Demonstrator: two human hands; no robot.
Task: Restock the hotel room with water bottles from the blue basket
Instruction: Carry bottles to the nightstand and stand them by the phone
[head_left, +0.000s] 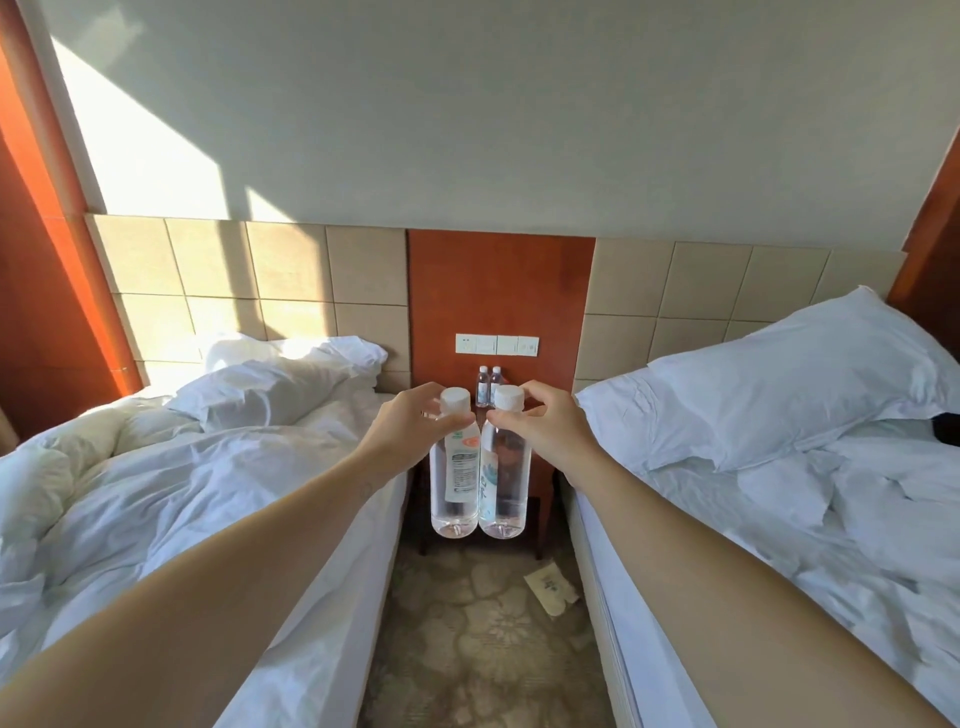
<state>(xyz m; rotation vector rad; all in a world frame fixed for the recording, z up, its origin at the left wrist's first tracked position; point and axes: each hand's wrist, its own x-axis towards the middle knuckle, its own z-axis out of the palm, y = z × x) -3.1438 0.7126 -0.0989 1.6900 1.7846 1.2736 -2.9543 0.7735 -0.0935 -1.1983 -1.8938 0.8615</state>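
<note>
While left hand (410, 423) and right hand (553, 426) pinch, clear bottles (454, 483) touch.

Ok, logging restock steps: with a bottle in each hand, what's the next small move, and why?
Probably ease both forward onto the nightstand: the left hand and right hand pinch the left water bottle and right water bottle by their necks, hanging short of it, where two small bottles already stand.

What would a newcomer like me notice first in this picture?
The left hand and right hand hold the left bottle and right bottle by their necks, side by side between the left bed and right bed, both unmade. Behind them two more bottles stand on the nightstand under the wall switches, and a slip of paper lies on the carpet.
</note>
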